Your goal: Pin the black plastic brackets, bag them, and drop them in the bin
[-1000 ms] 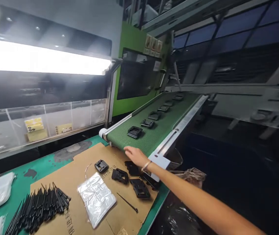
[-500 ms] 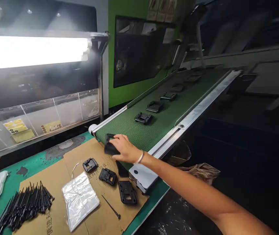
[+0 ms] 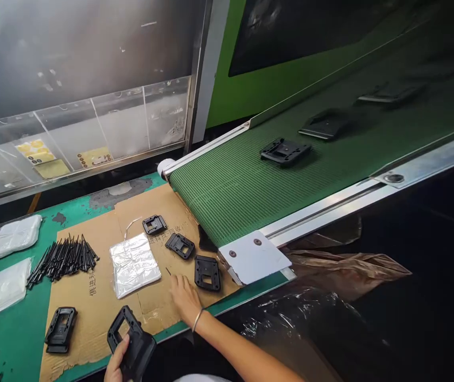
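My left hand [image 3: 118, 361], at the bottom edge, holds a black plastic frame part [image 3: 137, 347] with a square opening; the thumb lies across its face. My right hand [image 3: 185, 300] is low on the cardboard with its fingers curled down over a thin black pin [image 3: 168, 271]. Only one end of that pin shows; the fingertips are hidden. Just right of this hand lies a black frame part [image 3: 207, 273], with two more, a middle one [image 3: 180, 245] and a far one [image 3: 154, 224], behind it. Another frame part [image 3: 60, 329] rests at the front left.
A pile of black pins [image 3: 64, 258] and a stack of clear bags [image 3: 135, 265] lie on the cardboard [image 3: 103, 329]. More bags [image 3: 8, 284] sit on the green table at left. The green conveyor belt [image 3: 219, 191] carries several frame parts; its metal rail [image 3: 318, 215] borders the right.
My right hand has moved from the conveyor's end down to the pin and has let go of its frame part. My left hand has come into view holding a frame part. The view has tilted down.
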Tool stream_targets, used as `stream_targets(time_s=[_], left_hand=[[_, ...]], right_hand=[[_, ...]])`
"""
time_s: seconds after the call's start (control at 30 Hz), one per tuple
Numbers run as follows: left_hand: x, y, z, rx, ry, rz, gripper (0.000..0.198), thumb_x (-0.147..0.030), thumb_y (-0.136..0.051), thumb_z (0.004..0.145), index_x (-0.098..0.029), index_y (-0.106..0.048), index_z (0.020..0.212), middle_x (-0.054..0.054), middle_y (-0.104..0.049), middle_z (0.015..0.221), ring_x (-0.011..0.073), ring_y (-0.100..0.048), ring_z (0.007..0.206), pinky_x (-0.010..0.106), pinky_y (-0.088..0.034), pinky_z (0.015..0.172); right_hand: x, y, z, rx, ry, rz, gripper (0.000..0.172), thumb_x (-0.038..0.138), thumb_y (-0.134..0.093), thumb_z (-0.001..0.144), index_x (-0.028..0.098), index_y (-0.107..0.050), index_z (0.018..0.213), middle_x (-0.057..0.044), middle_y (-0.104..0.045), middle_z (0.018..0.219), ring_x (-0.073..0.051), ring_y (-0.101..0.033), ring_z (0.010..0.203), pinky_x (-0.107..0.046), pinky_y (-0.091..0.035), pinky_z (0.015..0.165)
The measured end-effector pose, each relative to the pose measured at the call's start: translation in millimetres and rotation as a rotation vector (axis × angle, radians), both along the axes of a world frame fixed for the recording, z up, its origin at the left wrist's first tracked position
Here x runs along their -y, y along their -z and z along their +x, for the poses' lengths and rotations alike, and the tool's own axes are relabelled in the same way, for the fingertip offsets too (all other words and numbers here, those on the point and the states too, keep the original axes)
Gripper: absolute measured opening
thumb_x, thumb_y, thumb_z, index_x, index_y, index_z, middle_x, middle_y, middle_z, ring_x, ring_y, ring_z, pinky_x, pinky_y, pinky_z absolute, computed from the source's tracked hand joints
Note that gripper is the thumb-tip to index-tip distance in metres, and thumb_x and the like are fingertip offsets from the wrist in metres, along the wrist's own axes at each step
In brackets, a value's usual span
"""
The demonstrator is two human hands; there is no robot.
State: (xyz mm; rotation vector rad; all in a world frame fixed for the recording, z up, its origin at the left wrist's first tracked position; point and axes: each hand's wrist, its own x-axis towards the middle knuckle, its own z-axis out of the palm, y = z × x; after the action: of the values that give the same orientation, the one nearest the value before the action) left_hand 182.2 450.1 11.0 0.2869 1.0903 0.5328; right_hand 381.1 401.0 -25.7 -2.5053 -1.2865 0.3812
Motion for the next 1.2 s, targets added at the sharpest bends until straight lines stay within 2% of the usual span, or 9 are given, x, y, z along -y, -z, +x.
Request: stream_targets(time_s=[0.1, 0.17, 0.27, 0.43, 0.6, 0.77, 0.9, 1.03, 1.2], left_hand=[[-13, -19.0, 17, -0.014, -0.107, -0.141, 0.012, -0.003, -0.053, 0.072, -0.012, -0.061, 0.071, 0.005, -0.068, 0.069, 0.0160, -0.064, 0.067, 0.026, -0.052, 0.062], [-22, -33.5, 28, -0.023, -0.186, -0.212, 0.015, -0.001, -0.048, 0.075, -0.011, -0.058, 0.069, 0.005, -0.066, 0.066, 0.0122, -0.062, 0.060, 0.022, -0.050, 0.055], [-35, -52.6, 39, 0.019, -0.281, -0.321, 0.015, -0.003, -0.043, 0.080, -0.009, -0.054, 0.071, 0.005, -0.062, 0.065, 0.0095, -0.058, 0.056, 0.020, -0.048, 0.050], [-50, -71.9, 45, 0.195, -0.300, -0.457, 0.017, -0.010, -0.037, 0.085, -0.007, -0.052, 0.078, 0.004, -0.056, 0.067, 0.0085, -0.054, 0.058, 0.020, -0.049, 0.050], [-55, -83.6, 48, 0.297, -0.307, -0.529, 0.020, -0.012, -0.035, 0.086, -0.007, -0.052, 0.078, 0.005, -0.054, 0.068, 0.0083, -0.053, 0.061, 0.019, -0.049, 0.052], [-53, -86.8, 49, 0.228, -0.243, -0.514, 0.025, -0.012, -0.033, 0.086, -0.009, -0.051, 0.069, 0.002, -0.050, 0.059, 0.0078, -0.050, 0.054, 0.019, -0.046, 0.047], [-49, -84.3, 47, 0.146, -0.289, -0.508, 0.020, -0.010, -0.036, 0.085, -0.009, -0.050, 0.071, 0.003, -0.054, 0.062, 0.0075, -0.052, 0.055, 0.019, -0.047, 0.050], [-46, -78.9, 39, 0.117, -0.105, -0.494, 0.014, -0.007, -0.040, 0.081, -0.009, -0.051, 0.073, 0.006, -0.057, 0.064, 0.0093, -0.053, 0.054, 0.021, -0.047, 0.049], [-49, -65.1, 27, 0.079, 0.041, -0.302, 0.007, -0.003, -0.050, 0.071, -0.009, -0.053, 0.071, 0.003, -0.057, 0.060, 0.0074, -0.051, 0.049, 0.018, -0.043, 0.044]], right_hand=[[-14, 25.8, 9, -0.007, 0.073, -0.103, 0.026, 0.000, -0.033, 0.080, 0.008, -0.055, 0.092, -0.019, -0.057, 0.093, -0.027, -0.053, 0.091, -0.036, -0.045, 0.067], [-14, 25.6, 7, -0.034, 0.030, -0.085, 0.022, 0.001, -0.035, 0.081, 0.009, -0.055, 0.085, -0.017, -0.058, 0.089, -0.025, -0.054, 0.087, -0.034, -0.044, 0.068], [-5, -1.5, -7, -0.085, -0.086, 0.015, 0.020, 0.008, -0.034, 0.087, 0.012, -0.053, 0.086, -0.008, -0.059, 0.081, -0.016, -0.055, 0.078, -0.025, -0.042, 0.068], [7, -68.5, -40, 0.017, -0.403, 0.567, 0.030, 0.021, -0.026, 0.093, 0.017, -0.049, 0.075, -0.001, -0.052, 0.064, -0.013, -0.048, 0.059, -0.025, -0.031, 0.053], [-1, -88.4, -50, 0.130, -0.557, 0.672, 0.035, 0.018, -0.027, 0.092, 0.017, -0.044, 0.062, 0.001, -0.044, 0.054, -0.012, -0.038, 0.050, -0.026, -0.024, 0.049], [-11, -87.6, -41, 0.118, -0.581, 0.664, 0.036, 0.018, -0.026, 0.092, 0.017, -0.043, 0.060, 0.002, -0.043, 0.051, -0.011, -0.037, 0.048, -0.026, -0.022, 0.048], [-20, -85.8, -27, 0.104, -0.530, 0.631, 0.037, 0.019, -0.024, 0.093, 0.018, -0.042, 0.060, 0.002, -0.045, 0.052, -0.011, -0.039, 0.048, -0.026, -0.022, 0.048], [-24, -82.0, -14, 0.014, -0.478, 0.595, 0.036, 0.023, -0.024, 0.094, 0.018, -0.041, 0.062, 0.002, -0.043, 0.052, -0.010, -0.038, 0.047, -0.025, -0.023, 0.048], [-19, -95.3, -11, -0.078, -0.685, 0.614, 0.037, 0.025, -0.020, 0.095, 0.018, -0.041, 0.065, 0.002, -0.044, 0.054, -0.010, -0.037, 0.049, -0.024, -0.025, 0.049]])
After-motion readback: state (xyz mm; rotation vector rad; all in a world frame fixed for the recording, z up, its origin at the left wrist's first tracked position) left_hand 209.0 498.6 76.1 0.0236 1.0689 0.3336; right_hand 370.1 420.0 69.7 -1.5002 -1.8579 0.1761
